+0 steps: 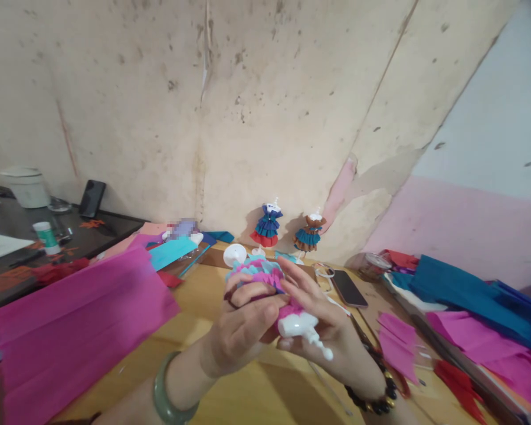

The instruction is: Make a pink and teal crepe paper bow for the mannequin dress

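A small white dress form (297, 324) lies tilted between my two hands, its neck end pointing down toward me and its round base (235, 255) pointing away. Ruffled pink and light blue crepe paper (265, 273) is wrapped around its body as a dress. My left hand (243, 321) closes over the skirt from the left. From the right, my right hand (321, 324) cups the form, its fingers stretched along the dress near the waist. My palms and fingers hide part of the paper.
Two dressed forms (266, 227) (308, 233) stand against the wall. A large magenta crepe sheet (79, 330) lies left. To the right are a phone (348, 288), scissors (371, 342), a pink scrap (397, 342) and folded teal paper (464, 298). A glue stick (46, 238) stands on the dark table.
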`<state>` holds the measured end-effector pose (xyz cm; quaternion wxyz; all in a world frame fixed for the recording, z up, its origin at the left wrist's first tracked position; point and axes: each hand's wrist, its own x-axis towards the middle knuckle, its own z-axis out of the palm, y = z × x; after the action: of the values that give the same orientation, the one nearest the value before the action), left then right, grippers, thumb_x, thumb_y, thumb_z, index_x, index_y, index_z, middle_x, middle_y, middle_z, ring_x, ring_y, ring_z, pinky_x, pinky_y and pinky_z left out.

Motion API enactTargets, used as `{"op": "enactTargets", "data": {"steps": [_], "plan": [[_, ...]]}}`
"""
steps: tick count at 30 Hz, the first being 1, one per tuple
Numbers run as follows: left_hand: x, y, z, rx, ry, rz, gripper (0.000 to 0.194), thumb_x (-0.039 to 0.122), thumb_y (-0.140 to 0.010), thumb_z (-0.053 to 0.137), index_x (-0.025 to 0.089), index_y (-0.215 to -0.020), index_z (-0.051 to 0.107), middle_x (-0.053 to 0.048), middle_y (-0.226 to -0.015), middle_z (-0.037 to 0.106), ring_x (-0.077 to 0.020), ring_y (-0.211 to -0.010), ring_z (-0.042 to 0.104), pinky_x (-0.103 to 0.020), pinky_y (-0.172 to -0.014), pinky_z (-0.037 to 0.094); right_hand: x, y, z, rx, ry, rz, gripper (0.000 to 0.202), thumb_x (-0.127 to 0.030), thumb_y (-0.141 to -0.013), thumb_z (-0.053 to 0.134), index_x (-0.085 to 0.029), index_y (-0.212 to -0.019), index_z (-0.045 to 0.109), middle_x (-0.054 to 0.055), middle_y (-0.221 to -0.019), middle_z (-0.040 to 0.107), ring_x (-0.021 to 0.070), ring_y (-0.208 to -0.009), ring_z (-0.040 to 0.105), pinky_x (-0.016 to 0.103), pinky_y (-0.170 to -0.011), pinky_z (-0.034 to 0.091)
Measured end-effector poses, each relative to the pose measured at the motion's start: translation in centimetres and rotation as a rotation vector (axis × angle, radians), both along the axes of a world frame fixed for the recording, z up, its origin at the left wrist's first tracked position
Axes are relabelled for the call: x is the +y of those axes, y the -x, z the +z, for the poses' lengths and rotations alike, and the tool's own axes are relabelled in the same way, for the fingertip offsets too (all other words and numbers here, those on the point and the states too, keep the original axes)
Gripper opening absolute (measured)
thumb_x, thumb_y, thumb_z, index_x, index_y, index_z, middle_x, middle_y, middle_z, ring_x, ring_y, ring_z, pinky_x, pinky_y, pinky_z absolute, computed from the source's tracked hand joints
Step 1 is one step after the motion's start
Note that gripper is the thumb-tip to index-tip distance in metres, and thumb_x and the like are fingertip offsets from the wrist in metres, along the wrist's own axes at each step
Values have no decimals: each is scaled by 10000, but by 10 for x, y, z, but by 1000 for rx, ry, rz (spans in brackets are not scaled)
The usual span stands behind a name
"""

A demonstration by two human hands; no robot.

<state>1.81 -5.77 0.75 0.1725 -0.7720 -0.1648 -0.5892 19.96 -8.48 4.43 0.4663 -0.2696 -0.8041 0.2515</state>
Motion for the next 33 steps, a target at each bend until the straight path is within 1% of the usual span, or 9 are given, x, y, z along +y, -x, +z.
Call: {"op": "enactTargets", "data": {"steps": [3,6,9,13,15,18,25,29,33], "plan": [[8,2,-8,8,-64,36,408,171,-865,622,236,-1248,494,-42,-974,712,-188,-947,651,-394,-924,456,5,-4,-8,-32,-21,-62,827,-317,-719,808,-390,-1428,388,48,-1553,311,311,-1426,263,521,-1133,292],[16,4,-14,30,-106,46,390,105,-838,624,230,-1193,522,-46,-995,723,-198,-966,647,-402,-922,454,13,-8,-17,-58,-24,-108,847,-286,-731,800,-375,-1447,356,53,-1555,306,298,-1432,253,518,-1149,259],[18,5,-12,14,-76,65,376,77,-831,613,219,-1171,539,-42,-961,725,-188,-928,657,-380,-892,465,21,-10,-23,-52,11,-109,757,-274,-743,790,-360,-1406,433,67,-1527,360,289,-1411,308,507,-1143,281],[15,2,-6,-83,148,50,305,161,-835,640,232,-1124,574,-40,-924,709,-192,-893,655,-369,-867,480,28,-7,-23,43,67,-74,608,-269,-761,775,-367,-1314,542,64,-1478,433,280,-1390,346,504,-1121,318],[16,-1,-5,-186,197,-14,489,215,-825,677,236,-1274,485,-48,-931,715,-210,-919,653,-386,-863,496,31,-2,-21,91,98,-43,563,-279,-765,772,-368,-1285,573,62,-1473,436,283,-1384,355,508,-1114,326],[20,-3,-9,-305,208,-92,775,262,-824,697,214,-1455,249,-64,-938,726,-210,-931,658,-396,-861,518,34,7,-18,149,117,-11,531,-306,-751,783,-359,-1250,607,63,-1457,456,288,-1371,373,513,-1117,315],[26,-1,-14,-337,364,-147,757,258,-800,710,239,-1435,299,-62,-995,720,-200,-986,657,-364,-849,545,42,21,-13,248,159,7,294,-295,-739,791,-308,-1024,721,65,-1262,609,276,-1224,526,465,-1032,429],[28,-1,-13,-399,591,-175,847,220,-748,749,259,-1447,273,-39,-982,714,-198,-968,662,-361,-868,530,54,23,-17,246,197,-24,329,-310,-717,807,-281,-1034,724,66,-1232,635,282,-1246,507,483,-1079,373],[38,-1,-9,-610,917,-318,889,205,-713,765,244,-1456,277,-38,-970,703,-198,-933,674,-330,-846,530,73,23,-26,296,426,92,672,-346,-685,826,-304,-1302,562,68,-1402,532,288,-1298,475,490,-1080,380]]}}
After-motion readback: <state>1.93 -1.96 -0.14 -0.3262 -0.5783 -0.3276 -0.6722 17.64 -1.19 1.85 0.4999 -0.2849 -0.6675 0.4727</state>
